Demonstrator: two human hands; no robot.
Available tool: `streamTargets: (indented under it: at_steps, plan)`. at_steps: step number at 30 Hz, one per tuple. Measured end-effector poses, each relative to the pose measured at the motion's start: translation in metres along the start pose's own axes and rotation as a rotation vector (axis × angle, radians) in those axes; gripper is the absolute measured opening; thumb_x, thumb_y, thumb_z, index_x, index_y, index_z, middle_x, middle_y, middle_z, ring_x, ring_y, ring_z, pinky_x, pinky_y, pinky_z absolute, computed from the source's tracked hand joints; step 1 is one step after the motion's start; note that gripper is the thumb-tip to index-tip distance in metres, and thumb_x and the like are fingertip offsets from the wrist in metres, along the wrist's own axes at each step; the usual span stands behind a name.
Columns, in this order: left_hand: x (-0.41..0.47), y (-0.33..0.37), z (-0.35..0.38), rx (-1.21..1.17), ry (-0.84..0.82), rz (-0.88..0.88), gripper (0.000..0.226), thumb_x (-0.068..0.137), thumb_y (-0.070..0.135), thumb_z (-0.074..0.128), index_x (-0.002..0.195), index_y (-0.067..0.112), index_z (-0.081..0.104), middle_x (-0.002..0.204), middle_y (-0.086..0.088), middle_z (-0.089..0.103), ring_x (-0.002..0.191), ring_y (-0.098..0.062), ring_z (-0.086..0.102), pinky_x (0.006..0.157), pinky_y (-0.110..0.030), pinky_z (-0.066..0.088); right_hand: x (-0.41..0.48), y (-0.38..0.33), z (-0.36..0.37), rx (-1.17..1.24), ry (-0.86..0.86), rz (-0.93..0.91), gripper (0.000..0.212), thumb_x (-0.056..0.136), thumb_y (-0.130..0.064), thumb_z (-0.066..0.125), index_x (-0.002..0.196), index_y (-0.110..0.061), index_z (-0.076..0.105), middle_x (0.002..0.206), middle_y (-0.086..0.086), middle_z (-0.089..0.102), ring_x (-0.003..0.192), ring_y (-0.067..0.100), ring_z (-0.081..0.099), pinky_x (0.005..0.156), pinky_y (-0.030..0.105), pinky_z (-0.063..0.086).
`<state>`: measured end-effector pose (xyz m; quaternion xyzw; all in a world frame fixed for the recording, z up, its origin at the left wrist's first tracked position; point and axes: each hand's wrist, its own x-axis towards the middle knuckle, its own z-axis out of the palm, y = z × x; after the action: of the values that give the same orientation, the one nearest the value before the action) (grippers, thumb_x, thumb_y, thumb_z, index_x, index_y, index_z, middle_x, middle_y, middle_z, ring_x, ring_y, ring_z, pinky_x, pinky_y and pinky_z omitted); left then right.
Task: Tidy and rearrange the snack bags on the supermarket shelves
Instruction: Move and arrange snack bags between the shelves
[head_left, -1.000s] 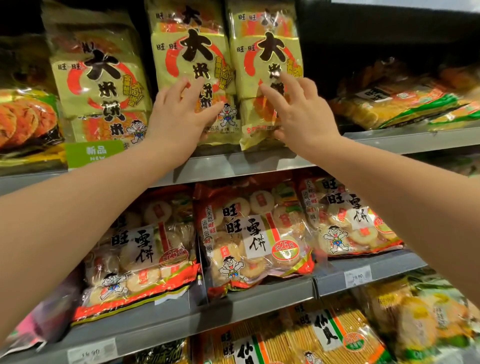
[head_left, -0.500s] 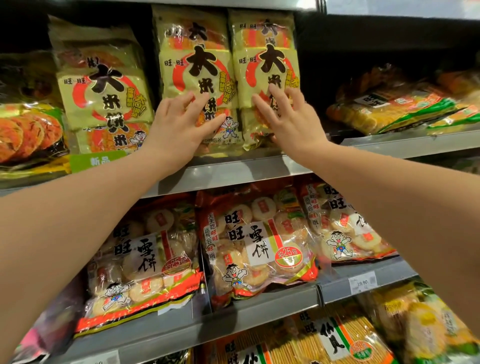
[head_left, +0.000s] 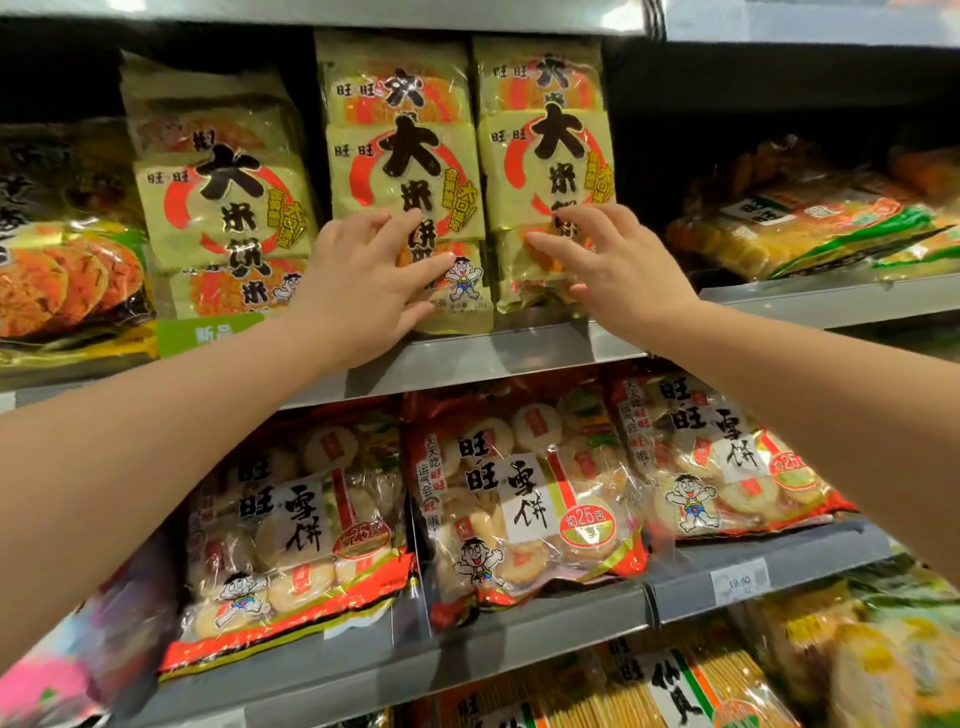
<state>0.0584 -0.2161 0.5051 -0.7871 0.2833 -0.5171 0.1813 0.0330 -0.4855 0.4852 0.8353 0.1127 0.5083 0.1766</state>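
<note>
my left hand (head_left: 363, 283) presses flat on the middle yellow bag (head_left: 402, 171); my right hand (head_left: 618, 270) touches the right yellow bag (head_left: 545, 156).

Three snack bags (head_left: 400, 171) stand side by side on the upper shelf (head_left: 498, 358), above the lower shelf's bags (head_left: 524, 499).

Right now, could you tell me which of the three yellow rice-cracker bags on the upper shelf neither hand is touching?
The leftmost yellow bag, above the green tag; it also stands lower than the two being touched.
</note>
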Motion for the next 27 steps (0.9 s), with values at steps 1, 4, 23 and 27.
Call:
streamTargets:
  at_steps: [1, 4, 23, 27]
  plan:
    - [0.000, 0.004, 0.000, 0.013, 0.019, -0.002, 0.046, 0.084, 0.040, 0.058, 0.126, 0.019, 0.058, 0.135, -0.023, 0.047, 0.117, -0.045, 0.044, 0.090, -0.054, 0.036, -0.002, 0.000, 0.001, 0.013, 0.011, 0.013, 0.066, 0.078, -0.009, 0.070, 0.137, -0.019, 0.044, 0.133, 0.021, 0.048, 0.118, 0.044, 0.045, 0.086, 0.053, 0.045]
    - [0.001, 0.016, 0.002, 0.059, 0.073, 0.077, 0.048, 0.074, 0.031, 0.068, 0.120, 0.019, 0.059, 0.127, -0.020, 0.053, 0.114, -0.037, 0.045, 0.089, -0.047, 0.035, -0.009, -0.001, 0.002, 0.055, 0.011, 0.121, 0.055, 0.080, -0.008, 0.068, 0.131, -0.016, 0.049, 0.125, 0.019, 0.052, 0.108, 0.042, 0.050, 0.082, 0.048, 0.044]
    - [0.004, 0.081, 0.054, -0.022, 0.252, 0.013, 0.044, 0.085, 0.033, 0.044, 0.123, 0.017, 0.058, 0.105, -0.006, 0.063, 0.105, -0.032, 0.050, 0.101, -0.048, 0.029, -0.042, -0.022, 0.009, 0.155, -0.179, 0.294, 0.051, 0.081, -0.009, 0.051, 0.130, -0.018, 0.044, 0.130, 0.002, 0.052, 0.120, 0.025, 0.044, 0.099, 0.039, 0.032]
    - [0.008, 0.085, 0.045, 0.005, 0.209, -0.006, 0.041, 0.083, 0.032, 0.045, 0.117, 0.014, 0.060, 0.101, -0.003, 0.067, 0.096, -0.033, 0.058, 0.094, -0.045, 0.041, -0.033, -0.019, 0.003, 0.093, -0.252, 0.302, 0.039, 0.078, -0.012, 0.053, 0.117, -0.013, 0.051, 0.121, 0.005, 0.057, 0.111, 0.029, 0.044, 0.090, 0.041, 0.035]
